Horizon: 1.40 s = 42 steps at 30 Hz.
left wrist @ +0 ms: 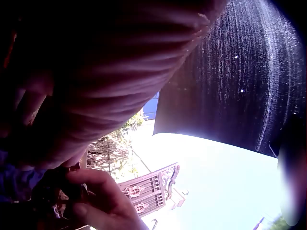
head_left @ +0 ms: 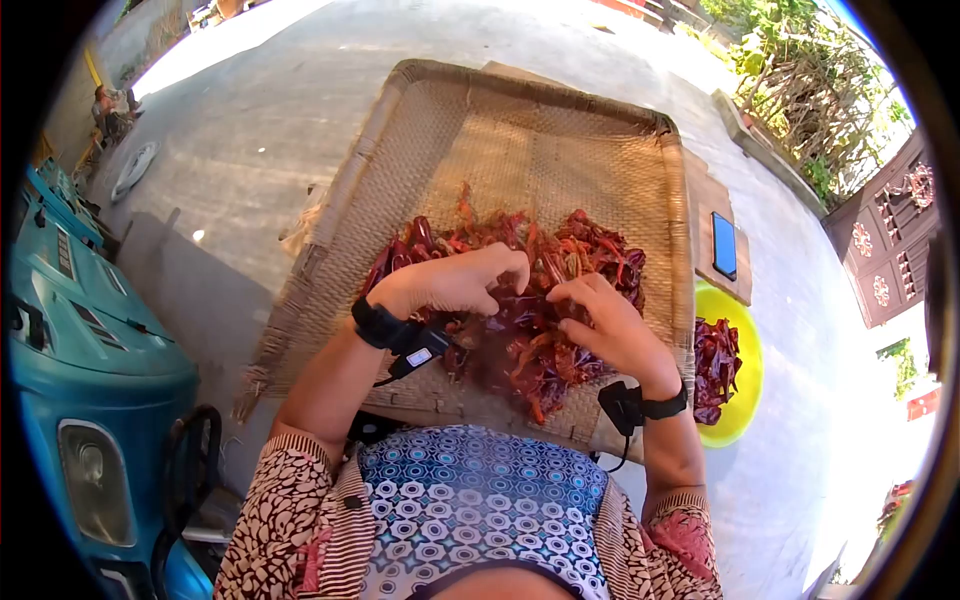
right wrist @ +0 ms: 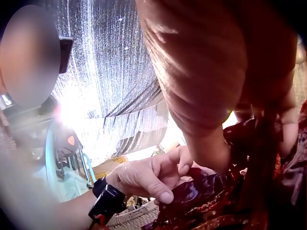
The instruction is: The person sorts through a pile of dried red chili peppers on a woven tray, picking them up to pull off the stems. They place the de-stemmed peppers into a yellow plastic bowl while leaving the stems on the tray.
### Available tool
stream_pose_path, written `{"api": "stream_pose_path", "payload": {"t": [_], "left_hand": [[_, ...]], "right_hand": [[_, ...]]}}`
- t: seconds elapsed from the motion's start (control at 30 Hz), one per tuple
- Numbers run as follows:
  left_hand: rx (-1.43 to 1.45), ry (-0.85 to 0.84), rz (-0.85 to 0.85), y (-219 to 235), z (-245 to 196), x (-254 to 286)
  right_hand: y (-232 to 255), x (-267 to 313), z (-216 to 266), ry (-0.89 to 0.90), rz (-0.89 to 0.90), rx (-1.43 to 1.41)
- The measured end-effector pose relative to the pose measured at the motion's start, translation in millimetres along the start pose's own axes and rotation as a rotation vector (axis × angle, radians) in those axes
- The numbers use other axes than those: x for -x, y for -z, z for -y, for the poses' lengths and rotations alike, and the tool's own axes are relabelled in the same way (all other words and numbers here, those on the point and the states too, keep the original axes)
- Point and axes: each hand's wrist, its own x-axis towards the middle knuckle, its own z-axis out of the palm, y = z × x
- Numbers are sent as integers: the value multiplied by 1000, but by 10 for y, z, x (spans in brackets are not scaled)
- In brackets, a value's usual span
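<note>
A heap of dried red chilies [head_left: 540, 330] lies on the near half of a large woven bamboo tray [head_left: 560, 150]. Both hands work in the heap with curled fingers. My left hand [head_left: 455, 282] pinches a dark red chili [right wrist: 194, 190] between thumb and fingers, as the right wrist view shows with the left hand [right wrist: 151, 179] over the pile. My right hand [head_left: 605, 322] curls round chilies beside it, the fingertips of the two hands almost meeting. In the left wrist view the right hand [left wrist: 103, 201] grips chilies at the lower left, and the left palm [left wrist: 96, 72] fills the top.
A yellow bowl [head_left: 748, 405] holding more chilies stands right of the tray. A phone [head_left: 724, 245] lies on a wooden board beyond it. A teal vehicle [head_left: 90, 370] is close on the left. Concrete ground lies all around, with a carved gate [head_left: 880, 250] far right.
</note>
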Motion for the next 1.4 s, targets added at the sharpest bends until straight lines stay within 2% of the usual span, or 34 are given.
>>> {"api": "stream_pose_path", "payload": {"t": [0.03,0.1,0.13,0.23,0.37,0.4,0.5,0.6,0.7,0.73,0.8,0.87,0.9,0.93,1.0,1.03,1.1,1.2,1.23,1.3,1.33,1.4], "left_hand": [[98,34,-24,-10,-29,43],[293,99,-72,-42,-74,126],[279,85,-114,-80,-44,152],[382,93,-272,-172,-105,263],[433,103,-270,-199,-238,332],[456,91,-270,-207,-249,347],[608,32,-297,-288,-120,344],[731,5,-428,-420,7,296],[707,80,-521,-510,109,205],[679,123,-541,-526,143,202],[840,103,-505,-524,157,214],[1028,84,-500,-550,162,174],[955,102,-524,-516,149,187],[882,117,-546,-454,114,197],[735,190,-583,-276,88,221],[544,235,-662,-193,83,235],[418,294,-709,-47,330,294],[-88,207,-769,99,649,395],[-174,254,-694,137,635,467],[-344,340,-533,123,567,602],[-260,340,-581,105,572,624],[-298,343,-604,30,634,624]], "right_hand": [[-3,60,-4,41,63,-14],[37,160,122,-54,86,-2],[56,184,193,-102,102,3],[9,161,260,-69,-192,145],[-190,71,169,-54,-116,16],[-255,48,108,-30,-92,68],[-389,34,26,4,-165,70],[-423,10,-3,-10,-184,-77],[-330,41,136,-353,-68,-516],[-354,33,117,-340,-68,-538],[-387,20,65,-312,-69,-590],[-335,22,102,-399,-29,-683],[-311,26,96,-446,-8,-728],[-340,27,22,-376,-47,-657],[-314,42,-85,-363,-179,-770],[-285,67,-136,-358,-246,-827],[-156,159,-267,-339,-442,-846],[19,333,-552,-174,-804,-1226],[96,404,-668,-92,-908,-1365],[184,653,-1116,77,-936,-1615],[198,764,-1278,232,-919,-1654],[247,860,-1312,183,-1035,-1885]]}}
